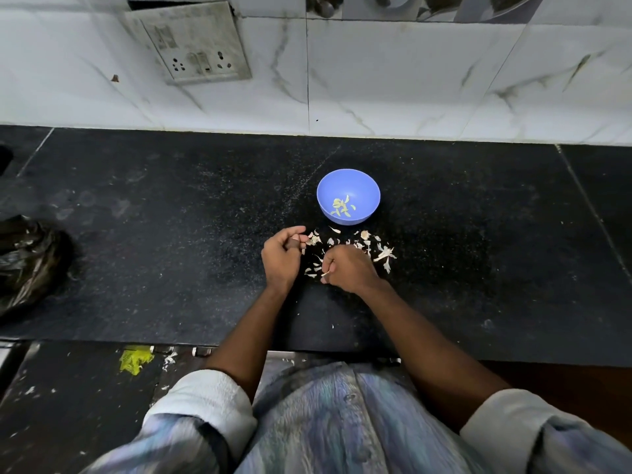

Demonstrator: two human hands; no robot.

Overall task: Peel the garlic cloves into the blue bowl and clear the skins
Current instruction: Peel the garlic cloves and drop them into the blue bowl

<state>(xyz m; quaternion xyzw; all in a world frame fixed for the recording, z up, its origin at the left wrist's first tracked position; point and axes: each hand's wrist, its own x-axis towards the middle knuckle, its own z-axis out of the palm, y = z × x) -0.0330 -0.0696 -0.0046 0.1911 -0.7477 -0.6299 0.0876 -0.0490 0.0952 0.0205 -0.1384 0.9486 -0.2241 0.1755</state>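
Blue bowl (348,196) at frame centre on the black tabletop (171,254), peeled garlic cloves (343,207) inside. Loose skins (359,246) scattered just below the bowl, between and around both hands. Left hand (282,256) curled, fingertips touching skins; whether it holds any, can't tell. Right hand (347,268) curled, pinching a pale scrap. Best to sweep the skins into one pile with cupped fingers, away from the bowl so none flick in.
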